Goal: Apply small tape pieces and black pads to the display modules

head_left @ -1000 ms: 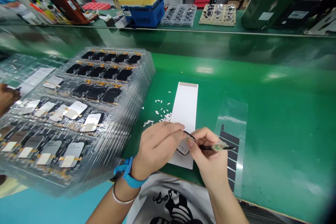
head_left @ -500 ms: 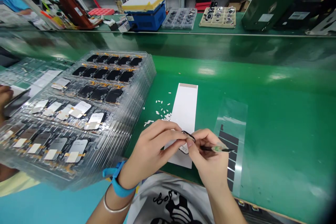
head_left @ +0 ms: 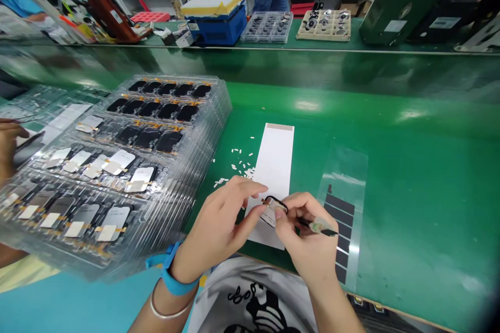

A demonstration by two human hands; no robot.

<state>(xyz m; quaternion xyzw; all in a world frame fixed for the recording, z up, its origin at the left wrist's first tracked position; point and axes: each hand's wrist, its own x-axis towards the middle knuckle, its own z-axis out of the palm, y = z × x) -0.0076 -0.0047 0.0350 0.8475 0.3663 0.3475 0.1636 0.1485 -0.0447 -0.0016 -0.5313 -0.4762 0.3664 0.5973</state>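
Panel (head_left: 269, 215) in narrow right-hand grip (head_left: 308, 239)

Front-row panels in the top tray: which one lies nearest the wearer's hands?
The rightmost front-row panel: it ends the row on the side toward the left hand; the others lie farther left.

Wearer's two hands (head_left: 219, 216), one held part (head_left: 269, 215), thirteen black panels (head_left: 149, 110), one blue wristband (head_left: 172, 276)

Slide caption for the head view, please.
Over a white strip, the right hand grips a small panel and slim tool, the left hand open at its edge.
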